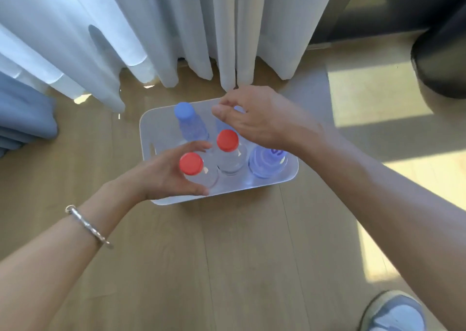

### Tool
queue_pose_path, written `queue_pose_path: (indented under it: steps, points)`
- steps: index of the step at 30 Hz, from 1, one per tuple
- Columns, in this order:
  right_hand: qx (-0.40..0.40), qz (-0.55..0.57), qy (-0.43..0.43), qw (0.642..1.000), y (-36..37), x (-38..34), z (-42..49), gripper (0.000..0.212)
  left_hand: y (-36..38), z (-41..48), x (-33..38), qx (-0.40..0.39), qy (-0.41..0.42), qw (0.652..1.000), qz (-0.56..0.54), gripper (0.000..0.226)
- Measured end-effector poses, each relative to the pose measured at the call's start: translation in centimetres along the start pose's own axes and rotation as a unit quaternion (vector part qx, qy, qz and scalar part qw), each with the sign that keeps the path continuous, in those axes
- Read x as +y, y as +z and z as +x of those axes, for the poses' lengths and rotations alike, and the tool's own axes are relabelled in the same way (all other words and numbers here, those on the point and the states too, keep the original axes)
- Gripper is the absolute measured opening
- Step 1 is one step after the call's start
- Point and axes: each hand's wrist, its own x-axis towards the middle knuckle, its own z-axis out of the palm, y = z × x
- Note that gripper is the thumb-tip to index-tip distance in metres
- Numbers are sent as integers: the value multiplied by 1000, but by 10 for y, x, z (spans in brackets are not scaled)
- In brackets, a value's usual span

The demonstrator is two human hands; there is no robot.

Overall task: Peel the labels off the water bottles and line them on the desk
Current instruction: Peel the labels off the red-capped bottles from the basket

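bottles not yet out of the bin — the task looks barely begun

a near red-capped bottle (192, 165) stands in the front left of a white bin (290, 177) on the wooden floor (227, 255), and the left hand (161, 177) curls round its shoulder, thumb and fingers pressed to its sides. beside it stands a second red-capped bottle (228, 144); a blue-capped bottle (186, 119) stands behind, another blue bottle (267, 162) sits at the front right with its cap hidden under the wrist. the right hand (257, 119) hovers over the back of the bin, fingers loosely spread, holding nothing that i can see. whether labels are on is hard to tell from above. no tabletop shows — peeling and lining up all seem left to do.
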Motion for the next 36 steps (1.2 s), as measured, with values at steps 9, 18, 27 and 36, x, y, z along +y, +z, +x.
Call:
queue_pose_path:
  steps: [9,18,27,36]
  points:
    - [-3,-17,-80,997,-6,-45,35,39,-43,-28,4,88,63,976,-190,42]
    - [-145,298,-164,929,13,-81,28,58,-86,-80,25,254,137,794,-535,58]
    - [25,412,-141,900,1,-75,15,43,-93,-52,99,390,116,829,-383,39]
    - [84,501,-73,858,-14,-75,31,81,-85,-36,72,228,123,913,-315,61]
